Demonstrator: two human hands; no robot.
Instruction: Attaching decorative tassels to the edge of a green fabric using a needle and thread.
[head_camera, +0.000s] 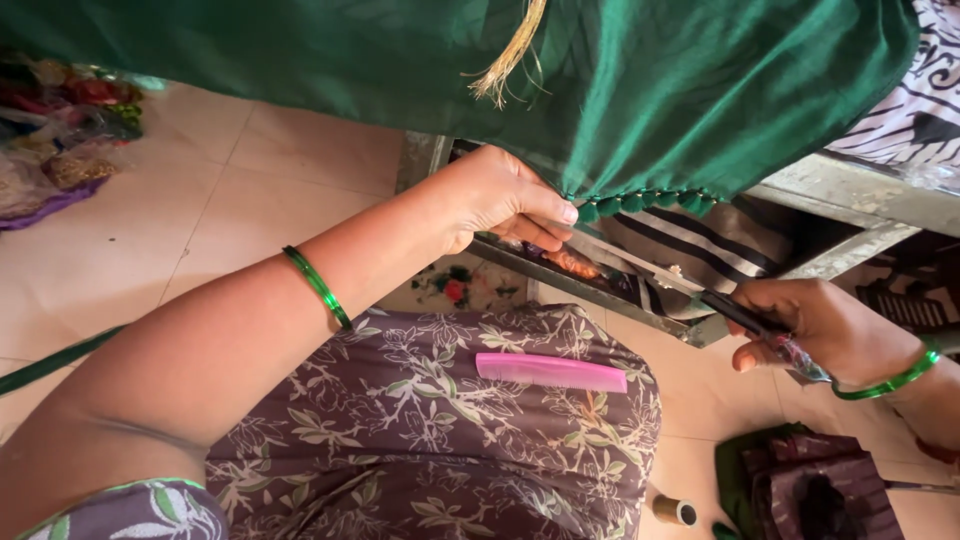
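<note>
Left hand (500, 200) pinches the hem of the green cloth (640, 90), fingers closed tight on the edge just where the row of small green bobbles (645, 203) begins. Cloth hangs from above, draped over a metal-framed bed (850, 190), and fills the top of my view.

Right hand (815, 325) is curled shut round a slim dark tool (735, 312) with a patterned handle, tip pointing up toward the hem, apart from it. I cannot tell what kind of tool it is.

Progress, as I judge it: a short run of bobbles sits finished along the hem to the right of the pinch, about seven or so. Left of the pinch I see no bobbles, so most of the hem looks undone. A pale gold tassel (505, 60) hangs from the cloth higher up.

A pink comb (552, 372) rests on the lap, on the flowered purple dress (440, 430). Green bangles on both wrists.

Containers: no proper one in sight. A small thread spool (675, 511) stands on the tiled floor (230, 200) by the knee, next to a dark striped folded cloth (815, 485). A heap of coloured fabric in clear wrapping (60, 130) lies far left; contents too blurred to sort.
</note>
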